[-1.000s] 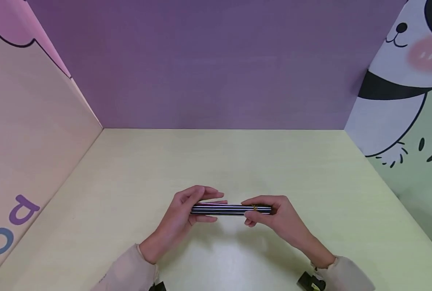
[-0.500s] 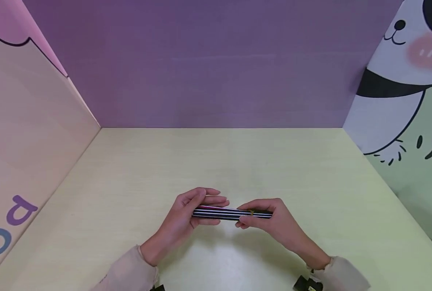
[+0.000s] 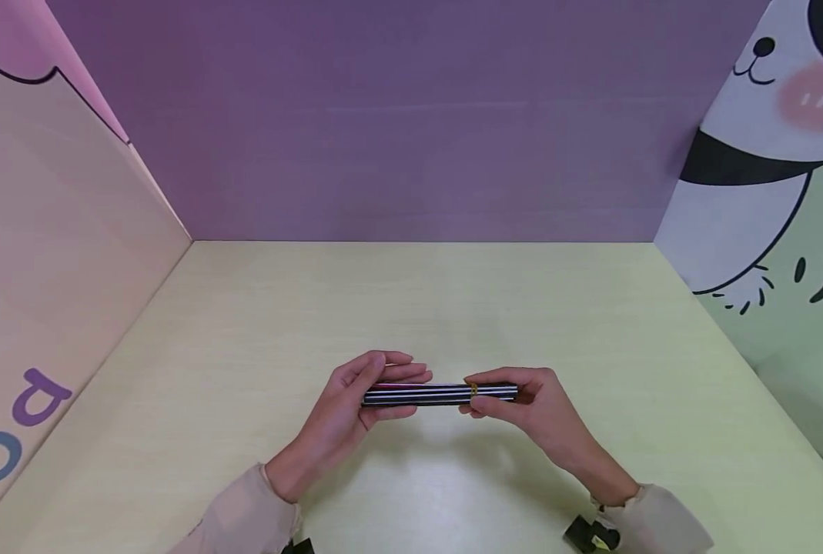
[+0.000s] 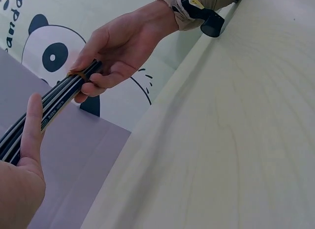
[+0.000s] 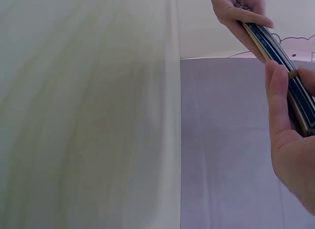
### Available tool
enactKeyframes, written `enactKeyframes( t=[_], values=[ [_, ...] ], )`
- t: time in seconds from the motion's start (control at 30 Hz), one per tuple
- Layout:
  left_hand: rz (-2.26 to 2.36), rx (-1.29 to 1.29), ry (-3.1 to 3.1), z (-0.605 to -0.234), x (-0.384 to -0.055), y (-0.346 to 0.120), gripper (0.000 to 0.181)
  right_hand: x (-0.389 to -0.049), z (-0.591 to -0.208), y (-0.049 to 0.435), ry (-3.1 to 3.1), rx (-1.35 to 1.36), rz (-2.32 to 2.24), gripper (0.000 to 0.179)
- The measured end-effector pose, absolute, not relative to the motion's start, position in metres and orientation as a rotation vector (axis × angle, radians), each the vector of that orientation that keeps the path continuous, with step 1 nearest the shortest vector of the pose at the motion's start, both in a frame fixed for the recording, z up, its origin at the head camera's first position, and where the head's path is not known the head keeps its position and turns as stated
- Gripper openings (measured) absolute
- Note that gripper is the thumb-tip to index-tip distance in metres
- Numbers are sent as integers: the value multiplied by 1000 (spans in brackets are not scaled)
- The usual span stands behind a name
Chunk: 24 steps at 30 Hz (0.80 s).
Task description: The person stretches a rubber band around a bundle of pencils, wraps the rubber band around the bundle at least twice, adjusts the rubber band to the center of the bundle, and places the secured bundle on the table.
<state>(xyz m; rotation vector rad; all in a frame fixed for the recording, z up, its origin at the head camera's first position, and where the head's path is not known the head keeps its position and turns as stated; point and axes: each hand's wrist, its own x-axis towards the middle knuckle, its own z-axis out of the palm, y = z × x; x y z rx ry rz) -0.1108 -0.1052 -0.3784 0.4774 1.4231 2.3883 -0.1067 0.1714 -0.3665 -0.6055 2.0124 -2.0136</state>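
A bundle of dark pencils point(image 3: 425, 395) with pale stripes lies level between both hands, above the table. Around it, towards its right end, runs a thin yellowish rubber band point(image 3: 474, 390). My left hand point(image 3: 342, 408) holds the left end, thumb bent over the bundle and the other fingers extended along it. At the right end my right hand point(image 3: 539, 400) pinches the bundle between thumb and fingers, right at the band. In the left wrist view, small lettering shows on one pencil point(image 4: 54, 111). The right wrist view shows the pencil ends point(image 5: 309, 130) near the right palm.
A pale wooden tabletop point(image 3: 411, 308) spreads beneath the hands. Behind it stands a purple wall point(image 3: 411, 123). The left side panel point(image 3: 51, 231) carries coloured letters, and the right one bears a panda picture point(image 3: 751, 215). Dark cameras point(image 3: 591, 535) sit at the wrists.
The rubber band has shifted a little to the left along the bundle, with the right fingertips at it. Both hands dipped slightly with the pencils, then rose again.
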Motion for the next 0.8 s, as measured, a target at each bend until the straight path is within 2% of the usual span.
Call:
enactKeyframes(
  t=[0.57, 0.8],
  values=[
    [2336, 501, 1358, -379, -103, -99, 38, -104, -369, 162, 1979, -662, -1832, 34],
    [2414, 430, 1358, -375, -109, -105, 36, -105, -366, 171, 2043, -663, -1925, 30]
  ],
)
